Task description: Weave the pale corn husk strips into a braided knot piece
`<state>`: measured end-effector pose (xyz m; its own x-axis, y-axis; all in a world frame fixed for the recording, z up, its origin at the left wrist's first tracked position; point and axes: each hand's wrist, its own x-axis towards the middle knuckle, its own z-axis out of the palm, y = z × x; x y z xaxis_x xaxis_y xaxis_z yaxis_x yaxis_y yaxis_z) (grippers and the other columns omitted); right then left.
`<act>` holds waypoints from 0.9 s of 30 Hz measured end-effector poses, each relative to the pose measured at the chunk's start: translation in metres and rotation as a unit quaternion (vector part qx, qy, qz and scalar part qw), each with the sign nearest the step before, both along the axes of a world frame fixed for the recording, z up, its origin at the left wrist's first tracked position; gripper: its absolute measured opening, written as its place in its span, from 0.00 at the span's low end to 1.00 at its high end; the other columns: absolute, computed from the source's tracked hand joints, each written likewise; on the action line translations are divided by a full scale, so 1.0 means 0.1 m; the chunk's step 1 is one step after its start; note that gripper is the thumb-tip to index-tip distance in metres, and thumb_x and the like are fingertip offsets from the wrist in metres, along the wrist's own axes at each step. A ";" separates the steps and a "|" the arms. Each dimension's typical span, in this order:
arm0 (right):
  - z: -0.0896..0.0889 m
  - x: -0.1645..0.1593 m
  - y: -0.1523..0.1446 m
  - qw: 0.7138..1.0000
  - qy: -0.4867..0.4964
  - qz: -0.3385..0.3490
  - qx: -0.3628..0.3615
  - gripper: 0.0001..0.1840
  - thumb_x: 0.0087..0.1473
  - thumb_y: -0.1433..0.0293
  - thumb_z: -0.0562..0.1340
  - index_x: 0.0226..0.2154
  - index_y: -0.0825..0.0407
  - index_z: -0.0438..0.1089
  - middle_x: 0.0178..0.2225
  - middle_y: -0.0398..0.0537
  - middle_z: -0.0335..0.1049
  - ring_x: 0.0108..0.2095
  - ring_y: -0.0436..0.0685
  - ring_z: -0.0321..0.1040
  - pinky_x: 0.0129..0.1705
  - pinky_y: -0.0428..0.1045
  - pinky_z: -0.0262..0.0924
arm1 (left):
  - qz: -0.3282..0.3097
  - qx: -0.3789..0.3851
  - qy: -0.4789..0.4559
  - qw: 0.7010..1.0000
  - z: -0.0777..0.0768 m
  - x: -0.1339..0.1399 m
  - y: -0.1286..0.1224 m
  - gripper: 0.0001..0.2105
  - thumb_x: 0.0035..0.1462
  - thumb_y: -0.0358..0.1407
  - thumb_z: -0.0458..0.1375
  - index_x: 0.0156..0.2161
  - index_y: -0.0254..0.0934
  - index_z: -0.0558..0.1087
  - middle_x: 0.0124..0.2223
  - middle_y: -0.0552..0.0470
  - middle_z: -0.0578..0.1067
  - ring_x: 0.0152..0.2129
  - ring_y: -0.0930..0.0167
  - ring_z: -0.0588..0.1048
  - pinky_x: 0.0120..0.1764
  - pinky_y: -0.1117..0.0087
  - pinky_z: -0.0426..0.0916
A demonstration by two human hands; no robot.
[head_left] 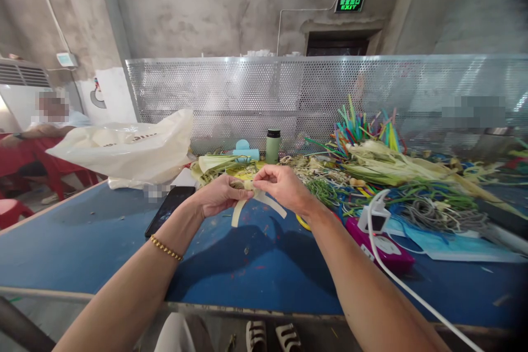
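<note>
The straw-coloured bundle [248, 185] sits directly between the hands, just above the counter [82, 242], its long axis running roughly left to right. The left hand [220, 196] pinches its left part between thumb and fingers; the right hand [286, 190] has its fingertips closed at the right end. Neither is nearer. Two flat pale strips [237, 214] splay downward beneath.

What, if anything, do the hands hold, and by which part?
A pale bundle with two hanging strips: the left hand grips its left end, the right hand pinches its right end.
</note>
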<state>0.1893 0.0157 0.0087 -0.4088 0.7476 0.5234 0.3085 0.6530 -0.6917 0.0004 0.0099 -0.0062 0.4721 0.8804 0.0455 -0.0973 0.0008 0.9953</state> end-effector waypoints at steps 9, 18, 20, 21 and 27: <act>-0.03 0.04 0.04 0.996 -0.081 -0.029 0.019 0.04 0.50 0.71 0.62 0.27 0.55 0.71 0.23 0.43 0.68 0.24 0.48 0.61 0.25 0.45 0.53 | 0.013 0.011 0.017 1.000 0.00 0.01 -0.01 0.15 0.39 0.33 0.71 0.19 0.32 0.68 0.20 0.58 0.65 0.18 0.79 0.64 0.24 0.75 0.60; -0.06 -0.06 0.03 0.998 -0.042 -0.036 0.017 0.02 0.49 0.72 0.63 0.28 0.54 0.70 0.25 0.44 0.70 0.26 0.49 0.64 0.28 0.46 0.56 | 0.020 0.000 0.030 0.999 -0.02 0.02 0.00 0.10 0.38 0.32 0.71 0.26 0.29 0.75 0.23 0.55 0.70 0.20 0.78 0.66 0.26 0.74 0.61; -0.05 -0.06 0.01 0.999 -0.034 -0.038 0.011 0.03 0.50 0.71 0.63 0.30 0.54 0.69 0.25 0.45 0.70 0.25 0.49 0.64 0.28 0.46 0.57 | 0.024 -0.001 0.027 0.999 -0.02 0.02 0.01 0.10 0.39 0.32 0.71 0.26 0.29 0.76 0.23 0.54 0.71 0.20 0.78 0.67 0.27 0.74 0.62; -0.04 -0.05 -0.01 0.999 -0.037 -0.032 0.005 0.03 0.51 0.71 0.62 0.31 0.54 0.69 0.25 0.44 0.70 0.24 0.49 0.64 0.28 0.46 0.57 | 0.027 -0.003 0.026 0.999 -0.02 0.02 0.01 0.10 0.39 0.32 0.71 0.25 0.29 0.76 0.23 0.53 0.72 0.21 0.78 0.68 0.27 0.74 0.62; -0.04 -0.05 -0.04 0.993 -0.095 -0.024 0.058 0.09 0.61 0.71 0.52 0.37 0.53 0.67 0.23 0.42 0.67 0.22 0.49 0.64 0.29 0.47 0.55 | 0.032 -0.012 0.034 0.999 0.00 0.03 -0.01 0.09 0.38 0.31 0.71 0.26 0.30 0.76 0.24 0.53 0.73 0.20 0.77 0.68 0.26 0.74 0.62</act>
<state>0.1847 0.0116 0.0046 -0.4732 0.7075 0.5249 0.4591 0.7066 -0.5385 0.0031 0.0091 -0.0064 0.4166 0.9091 -0.0068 -0.0304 0.0214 0.9993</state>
